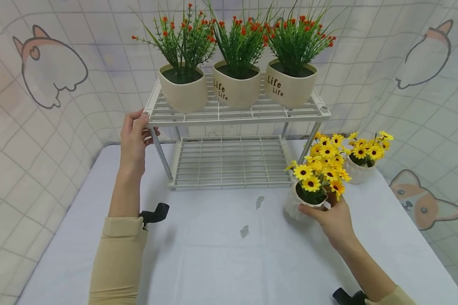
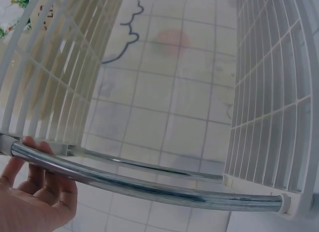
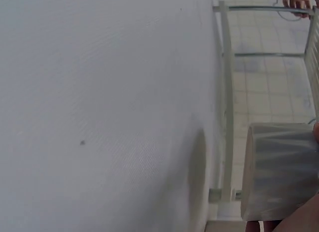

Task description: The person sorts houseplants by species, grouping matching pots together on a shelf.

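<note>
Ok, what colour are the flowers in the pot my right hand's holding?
Mostly yellow with dark centres; the flowers show best in the head view.

The broadest free way lies over the front of the white tablecloth [image 1: 213, 262], and from there the bay of the white wire rack [image 1: 236, 123] opens straight back between its upper shelf [image 1: 248, 113] and lower shelf [image 1: 230, 161]. At its right front corner the near daisy pot [image 1: 316, 178], held by the right hand [image 1: 333, 220] just off the cloth, obstructs the front right post [image 1: 310, 142]; the far daisy pot [image 1: 362, 165] crowds the rack's right side. The left hand [image 1: 133, 137] grips the front left post [image 1: 161, 153] near its top, while three cream planters [image 1: 236, 90] above leave only slim gaps between them
</note>
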Action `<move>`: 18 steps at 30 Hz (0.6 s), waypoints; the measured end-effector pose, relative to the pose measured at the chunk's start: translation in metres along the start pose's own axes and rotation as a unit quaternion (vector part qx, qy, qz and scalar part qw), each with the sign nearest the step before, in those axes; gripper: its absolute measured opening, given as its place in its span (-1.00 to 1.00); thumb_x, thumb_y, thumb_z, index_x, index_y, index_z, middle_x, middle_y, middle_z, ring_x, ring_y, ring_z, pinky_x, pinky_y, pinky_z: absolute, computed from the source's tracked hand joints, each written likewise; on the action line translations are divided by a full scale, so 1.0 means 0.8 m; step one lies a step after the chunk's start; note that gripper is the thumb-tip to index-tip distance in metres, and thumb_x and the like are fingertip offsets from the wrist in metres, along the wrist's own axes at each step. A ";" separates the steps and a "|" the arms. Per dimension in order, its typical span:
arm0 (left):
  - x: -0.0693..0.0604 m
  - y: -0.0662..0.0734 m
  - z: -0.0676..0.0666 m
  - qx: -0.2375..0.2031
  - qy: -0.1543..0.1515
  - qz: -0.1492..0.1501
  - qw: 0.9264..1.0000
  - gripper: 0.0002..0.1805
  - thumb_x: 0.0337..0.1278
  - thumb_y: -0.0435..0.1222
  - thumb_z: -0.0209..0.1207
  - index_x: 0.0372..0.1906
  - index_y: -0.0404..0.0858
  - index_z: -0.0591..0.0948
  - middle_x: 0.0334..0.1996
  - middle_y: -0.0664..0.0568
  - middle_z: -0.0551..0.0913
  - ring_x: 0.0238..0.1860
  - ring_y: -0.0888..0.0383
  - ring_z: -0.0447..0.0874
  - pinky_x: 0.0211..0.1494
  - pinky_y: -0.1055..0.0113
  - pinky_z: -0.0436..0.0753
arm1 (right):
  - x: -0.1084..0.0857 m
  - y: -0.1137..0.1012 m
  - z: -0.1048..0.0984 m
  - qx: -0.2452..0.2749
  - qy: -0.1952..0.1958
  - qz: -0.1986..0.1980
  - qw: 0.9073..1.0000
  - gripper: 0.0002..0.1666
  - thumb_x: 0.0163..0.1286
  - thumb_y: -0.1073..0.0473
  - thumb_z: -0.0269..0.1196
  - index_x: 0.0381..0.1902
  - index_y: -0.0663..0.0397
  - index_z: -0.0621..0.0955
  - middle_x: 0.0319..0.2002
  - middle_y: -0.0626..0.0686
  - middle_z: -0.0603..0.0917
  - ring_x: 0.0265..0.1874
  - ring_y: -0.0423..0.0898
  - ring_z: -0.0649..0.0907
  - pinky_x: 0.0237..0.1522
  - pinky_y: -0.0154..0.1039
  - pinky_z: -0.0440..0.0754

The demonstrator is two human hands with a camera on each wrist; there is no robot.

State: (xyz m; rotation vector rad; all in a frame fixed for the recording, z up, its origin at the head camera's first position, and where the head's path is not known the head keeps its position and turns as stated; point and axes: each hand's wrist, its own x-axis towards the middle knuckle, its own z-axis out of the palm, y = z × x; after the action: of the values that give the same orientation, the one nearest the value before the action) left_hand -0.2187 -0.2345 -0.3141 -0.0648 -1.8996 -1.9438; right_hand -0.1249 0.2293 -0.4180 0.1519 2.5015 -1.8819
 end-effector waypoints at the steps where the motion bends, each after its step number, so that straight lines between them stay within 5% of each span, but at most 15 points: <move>1: 0.000 0.000 0.000 0.000 0.001 0.000 1.000 -0.64 0.59 -0.05 -0.01 0.27 -0.11 0.46 -0.15 0.00 0.59 -0.19 0.11 0.58 -0.03 0.25 0.45 | 0.001 -0.001 0.006 0.003 -0.005 -0.008 1.000 0.30 0.18 0.06 0.59 0.64 0.00 0.01 0.53 0.08 0.23 0.44 0.11 0.28 0.36 -0.07 0.39; 5: 0.001 0.001 0.000 -0.005 0.003 0.000 1.000 -0.64 0.58 -0.05 -0.01 0.27 -0.11 0.46 -0.16 -0.01 0.58 -0.19 0.10 0.58 -0.03 0.25 0.45 | 0.005 -0.006 0.028 0.026 -0.024 -0.032 0.999 0.29 0.15 0.15 0.60 0.62 0.02 0.04 0.52 0.09 0.24 0.44 0.12 0.28 0.41 0.19 0.28; 18: 0.000 0.000 0.002 -0.006 0.005 -0.001 1.000 -0.64 0.58 -0.04 -0.02 0.26 -0.10 0.46 -0.17 0.00 0.58 -0.19 0.10 0.57 -0.03 0.25 0.43 | 0.040 -0.016 0.089 0.050 -0.037 -0.080 0.995 0.22 0.09 0.24 0.62 0.56 0.07 0.16 0.46 0.11 0.32 0.40 0.11 0.35 0.35 0.12 0.38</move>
State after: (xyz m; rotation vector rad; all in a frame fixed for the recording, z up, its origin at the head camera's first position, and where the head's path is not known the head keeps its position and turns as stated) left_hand -0.2189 -0.2330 -0.3140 -0.0563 -1.8832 -1.9541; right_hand -0.1619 0.1596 -0.4276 -0.1210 2.4396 -2.0305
